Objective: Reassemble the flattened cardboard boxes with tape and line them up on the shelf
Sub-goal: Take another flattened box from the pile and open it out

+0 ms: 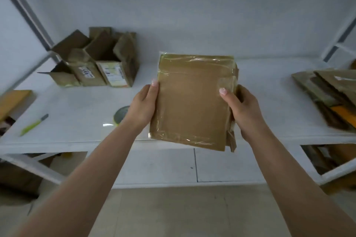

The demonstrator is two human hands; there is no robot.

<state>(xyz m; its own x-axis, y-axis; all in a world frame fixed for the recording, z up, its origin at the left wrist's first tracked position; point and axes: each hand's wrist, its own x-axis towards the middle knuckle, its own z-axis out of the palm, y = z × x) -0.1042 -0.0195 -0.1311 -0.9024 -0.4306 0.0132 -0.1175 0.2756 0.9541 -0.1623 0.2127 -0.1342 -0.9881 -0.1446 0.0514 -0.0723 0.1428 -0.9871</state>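
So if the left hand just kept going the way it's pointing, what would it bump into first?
The left hand points up and away across the shelf. The shelf looks bare ahead, so probably the back wall first; the open boxes sit further left. Depth is unclear.

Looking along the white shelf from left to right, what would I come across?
Green knife → assembled boxes → tape roll → left hand → flattened box held up → right hand → flat cardboard pile.

Soft even light, blurred edges, wide-angle bending, faint glare
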